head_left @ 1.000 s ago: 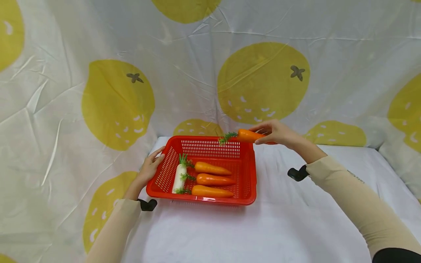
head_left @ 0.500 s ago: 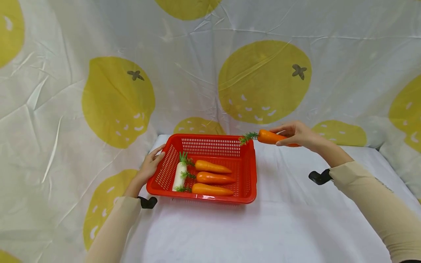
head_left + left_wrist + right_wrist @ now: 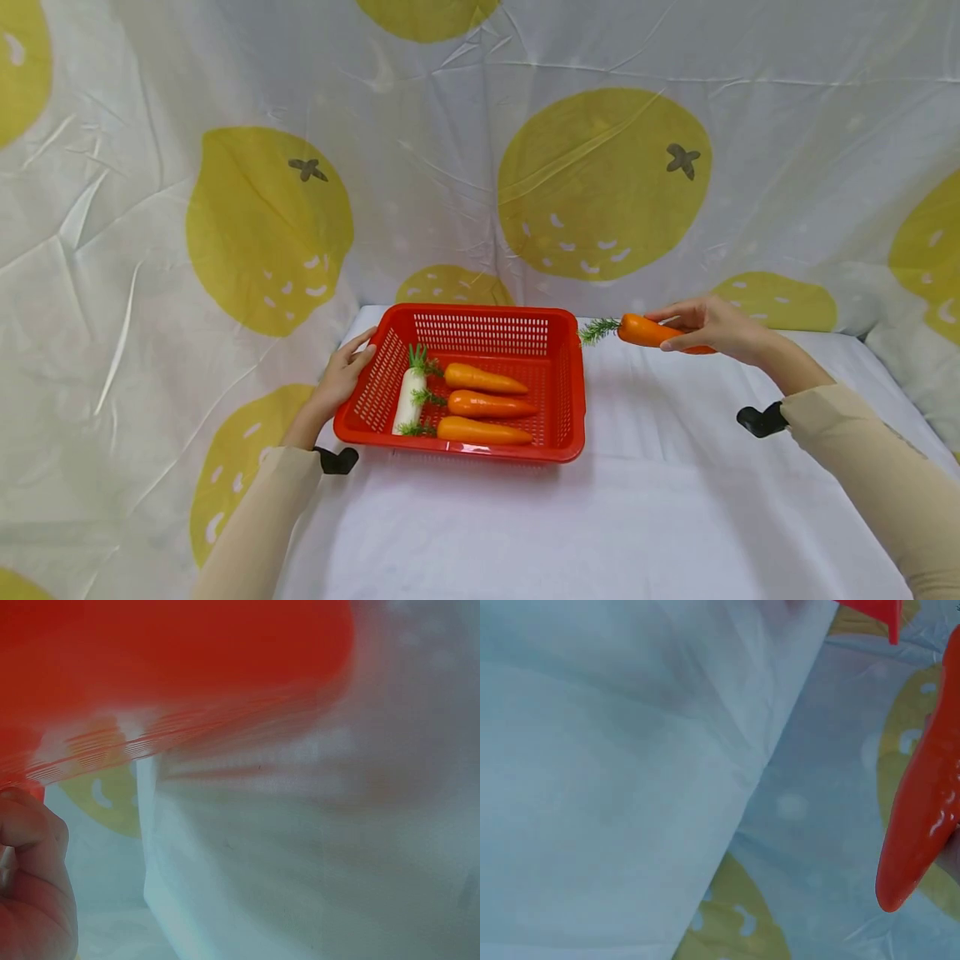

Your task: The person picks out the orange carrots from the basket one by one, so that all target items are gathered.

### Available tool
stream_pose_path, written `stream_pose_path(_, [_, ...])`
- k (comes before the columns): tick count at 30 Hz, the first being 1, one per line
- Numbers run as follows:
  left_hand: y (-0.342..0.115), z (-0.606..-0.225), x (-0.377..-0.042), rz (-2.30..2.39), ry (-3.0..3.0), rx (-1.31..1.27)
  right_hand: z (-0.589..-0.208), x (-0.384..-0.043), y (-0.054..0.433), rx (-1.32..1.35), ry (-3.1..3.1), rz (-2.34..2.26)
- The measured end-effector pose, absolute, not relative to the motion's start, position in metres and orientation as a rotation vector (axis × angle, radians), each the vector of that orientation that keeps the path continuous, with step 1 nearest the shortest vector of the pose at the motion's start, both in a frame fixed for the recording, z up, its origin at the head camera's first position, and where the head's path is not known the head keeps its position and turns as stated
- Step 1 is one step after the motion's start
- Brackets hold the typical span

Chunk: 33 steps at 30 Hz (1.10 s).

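At the right, my right hand pinches an orange carrot between thumb and fingers, its green leafy top pointing left. The carrot's tapered lower end fills the right edge of the right wrist view. To the left, a red plastic basket with slatted walls rests on the table. My left hand grips its left rim; in the left wrist view the fingers curl at the red edge. Inside lie a white radish with green leaves and three carrots, the top carrot, middle carrot and front carrot.
White cloth covers the table. Behind it hangs a pale curtain printed with large yellow lemons. The table's edge shows in the right wrist view.
My right hand has carried the carrot from over the basket's back right corner to the right, and slightly lower in the last half second. The left hand stays at the basket.
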<state>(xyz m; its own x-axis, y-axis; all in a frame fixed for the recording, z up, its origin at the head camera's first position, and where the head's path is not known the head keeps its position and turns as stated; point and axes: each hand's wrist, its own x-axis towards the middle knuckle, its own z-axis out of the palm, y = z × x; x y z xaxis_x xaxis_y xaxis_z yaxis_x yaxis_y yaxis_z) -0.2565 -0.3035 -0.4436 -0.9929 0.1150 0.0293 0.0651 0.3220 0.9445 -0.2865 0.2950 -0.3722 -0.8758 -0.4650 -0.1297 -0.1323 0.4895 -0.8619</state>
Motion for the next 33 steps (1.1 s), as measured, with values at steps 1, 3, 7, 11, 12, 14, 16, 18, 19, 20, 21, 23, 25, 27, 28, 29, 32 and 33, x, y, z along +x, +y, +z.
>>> stream_pose_path(1, [-0.304, -0.444, -0.256, 1.796, 2.520, 0.172, -0.375, -0.286, 0.298, -0.490, 2.396, -1.338])
stream_pose_path(3, [-0.304, -0.444, -0.257, 1.797, 2.518, 0.175, -0.382, -0.286, 0.302, -0.481, 2.393, -1.341])
stream_pose_path(7, [-0.305, -0.445, -0.257, 1.802, 2.515, 0.182, -0.396, -0.286, 0.309, -0.476, 2.367, -1.373])
stream_pose_path(11, [-0.305, -0.445, -0.257, 1.809, 2.505, 0.176, -0.410, -0.286, 0.314, -0.490, 2.366, -1.375])
stream_pose_path(12, [-0.305, -0.445, -0.257, 1.810, 2.501, 0.172, -0.413, -0.287, 0.315, -0.493, 2.373, -1.369])
stream_pose_path(14, [-0.305, -0.444, -0.257, 1.809, 2.499, 0.165, -0.419, -0.287, 0.317, -0.498, 2.373, -1.368])
stream_pose_path(16, [-0.304, -0.444, -0.256, 1.811, 2.497, 0.162, -0.426, -0.287, 0.319, -0.488, 2.367, -1.372])
stream_pose_path(18, [-0.302, -0.440, -0.253, 1.814, 2.488, 0.154, -0.433, -0.288, 0.320, -0.479, 2.349, -1.391])
stream_pose_path(19, [-0.301, -0.439, -0.253, 1.813, 2.489, 0.153, -0.436, -0.288, 0.320, -0.473, 2.340, -1.401])
stream_pose_path(20, [-0.301, -0.439, -0.252, 1.813, 2.488, 0.152, -0.440, -0.288, 0.321, -0.471, 2.332, -1.412])
stream_pose_path(21, [-0.301, -0.439, -0.252, 1.814, 2.487, 0.153, -0.443, -0.288, 0.321, -0.462, 2.327, -1.421])
stream_pose_path(23, [-0.301, -0.439, -0.253, 1.813, 2.489, 0.156, -0.450, -0.289, 0.322, -0.455, 2.329, -1.430])
stream_pose_path(25, [-0.303, -0.444, -0.255, 1.812, 2.502, 0.164, -0.456, -0.289, 0.323, -0.458, 2.340, -1.429])
stream_pose_path(27, [-0.303, -0.444, -0.255, 1.814, 2.508, 0.172, -0.462, -0.290, 0.323, -0.453, 2.352, -1.424])
stream_pose_path(28, [-0.303, -0.444, -0.255, 1.818, 2.511, 0.171, -0.465, -0.290, 0.323, -0.454, 2.356, -1.422])
stream_pose_path(29, [-0.303, -0.444, -0.255, 1.819, 2.512, 0.174, -0.468, -0.290, 0.323, -0.453, 2.356, -1.424])
stream_pose_path(32, [-0.303, -0.444, -0.255, 1.823, 2.514, 0.183, -0.476, -0.290, 0.323, -0.440, 2.347, -1.436])
stream_pose_path(33, [-0.303, -0.444, -0.255, 1.822, 2.514, 0.181, -0.478, -0.289, 0.323, -0.435, 2.344, -1.440])
